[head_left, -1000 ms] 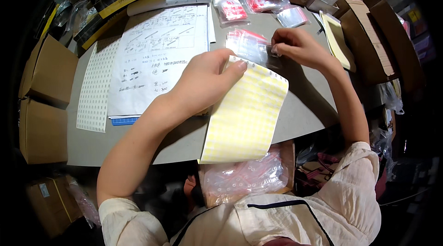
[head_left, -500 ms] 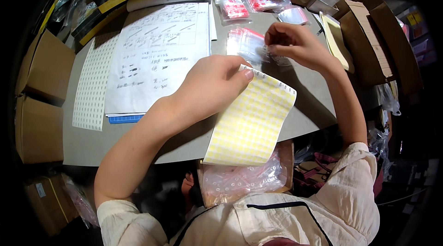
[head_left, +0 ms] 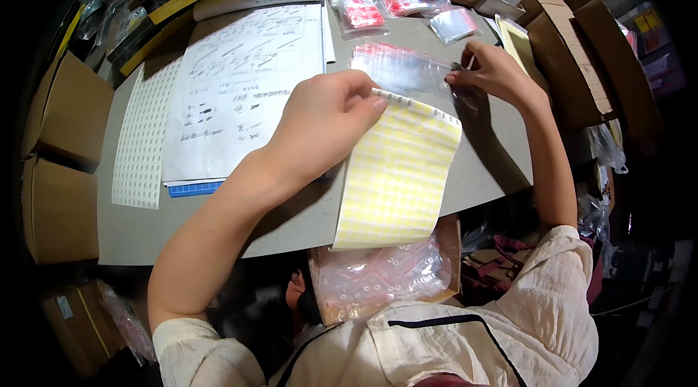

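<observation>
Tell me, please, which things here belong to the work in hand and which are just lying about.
In use:
yellow-dotted sheet, in the left hand
clear bags, touched by the right hand

Apparently lying about:
written papers
red-marked packets at the back
cardboard boxes at far left

My shirt [head_left: 429, 347]: cream, thin cloth, creased all over. Dark navy trim [head_left: 436, 321] on the front: runs across, turns a corner, then angles down out of view. Second dark strip [head_left: 309, 342] slants down on my left side. Left sleeve [head_left: 207, 354] and right sleeve [head_left: 552, 281]: same cream cloth, loose, wrinkled, both ending around the elbow. Forearms [head_left: 218, 231] bare. Left hand [head_left: 331, 111] and right hand [head_left: 498, 73] bare too, thumbnail showing on the left.
</observation>
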A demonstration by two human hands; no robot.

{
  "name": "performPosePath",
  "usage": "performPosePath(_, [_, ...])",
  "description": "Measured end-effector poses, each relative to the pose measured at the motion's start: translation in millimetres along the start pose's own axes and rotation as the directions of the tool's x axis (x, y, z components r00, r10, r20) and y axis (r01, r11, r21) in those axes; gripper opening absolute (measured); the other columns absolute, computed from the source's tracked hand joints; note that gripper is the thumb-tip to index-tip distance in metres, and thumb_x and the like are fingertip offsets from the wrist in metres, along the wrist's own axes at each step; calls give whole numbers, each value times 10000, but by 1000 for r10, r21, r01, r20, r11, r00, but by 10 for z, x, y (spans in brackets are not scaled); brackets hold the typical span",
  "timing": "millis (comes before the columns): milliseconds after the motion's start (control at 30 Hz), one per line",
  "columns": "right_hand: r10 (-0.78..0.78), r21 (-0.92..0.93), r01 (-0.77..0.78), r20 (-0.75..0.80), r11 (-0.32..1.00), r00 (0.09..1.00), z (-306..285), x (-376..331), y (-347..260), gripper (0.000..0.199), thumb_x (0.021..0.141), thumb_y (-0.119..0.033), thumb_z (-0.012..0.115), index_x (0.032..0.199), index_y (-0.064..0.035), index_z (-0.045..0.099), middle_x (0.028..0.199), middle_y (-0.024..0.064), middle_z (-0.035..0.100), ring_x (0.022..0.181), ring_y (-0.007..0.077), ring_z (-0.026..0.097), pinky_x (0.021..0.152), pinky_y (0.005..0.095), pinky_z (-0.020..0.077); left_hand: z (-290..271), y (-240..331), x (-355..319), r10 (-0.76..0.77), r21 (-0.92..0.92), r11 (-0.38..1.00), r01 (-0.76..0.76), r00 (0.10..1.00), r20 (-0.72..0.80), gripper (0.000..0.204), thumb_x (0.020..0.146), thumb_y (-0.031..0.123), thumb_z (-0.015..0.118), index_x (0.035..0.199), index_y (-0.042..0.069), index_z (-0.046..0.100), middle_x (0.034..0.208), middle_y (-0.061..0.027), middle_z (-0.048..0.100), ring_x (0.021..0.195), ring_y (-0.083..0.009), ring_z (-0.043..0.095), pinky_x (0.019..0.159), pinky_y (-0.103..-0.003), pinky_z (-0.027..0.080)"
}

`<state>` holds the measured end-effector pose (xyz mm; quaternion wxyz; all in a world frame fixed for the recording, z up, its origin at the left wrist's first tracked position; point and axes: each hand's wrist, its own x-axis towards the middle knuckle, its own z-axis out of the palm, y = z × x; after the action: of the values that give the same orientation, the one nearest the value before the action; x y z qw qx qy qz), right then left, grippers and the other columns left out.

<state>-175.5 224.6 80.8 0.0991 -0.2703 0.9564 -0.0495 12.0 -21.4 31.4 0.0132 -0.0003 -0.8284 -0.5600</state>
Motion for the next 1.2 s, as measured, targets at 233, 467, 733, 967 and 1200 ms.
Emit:
performPosePath(233, [-390, 540, 415, -168, 732, 906, 37, -430, -219, 264, 949, -216, 809, 1037, -1, 683, 948, 12, 693, 864, 109, 621, 800, 283, 503, 60, -51, -7, 98, -88, 991, -101, 995, -32, 105, 969, 75, 728, 974, -27, 703, 823, 17, 679, 756, -30, 584, 665, -212, 465])
performPosePath(467, [-570, 294, 642, -299, 708, 766, 157, -703, -723, 169, 887, -38, 736, 1018, -7, 635, 930, 146, 686, 871, 317, 697, 788, 401, 555, 96, -68, -16, 179, -108, 977, -183, 983, -44, 108, 966, 69, 746, 944, -30, 710, 840, 6, 704, 780, -43, 632, 687, -216, 507])
performPosePath(733, [-700, -245, 666, -394, 705, 596, 384, -873, -816, 205, 845, -29, 734, 1021, -23, 630, 924, 125, 613, 871, 332, 628, 772, 416, 522, 110, -69, -2, 1, -179, 984, 1, 1000, 11, 175, 967, 128, 755, 891, -19, 698, 725, 11, 657, 640, -42, 563, 575, -221, 430])
performPosePath(967, [-397, 498, 424, -166, 756, 903, -7, -180, -170, 163, 938, -117, 696, 1020, 23, 691, 881, 19, 680, 768, 86, 620, 691, 258, 504, 118, -134, 26, -18, -130, 991, 22, 999, 33, 188, 979, 146, 741, 902, -21, 704, 716, 10, 650, 633, -46, 550, 575, -228, 423])
performPosePath(1200, [-262, 404, 227, 31, 886, 965, 247, 266, -60, 236, 938, -181, 706, 952, 53, 672, 810, 58, 667, 721, 153, 603, 688, 314, 510, 113, -118, 32, -6, -98, 995, 11, 999, 49, 223, 1002, 182, 705, 981, -39, 723, 762, -4, 673, 674, -59, 579, 609, -238, 454])
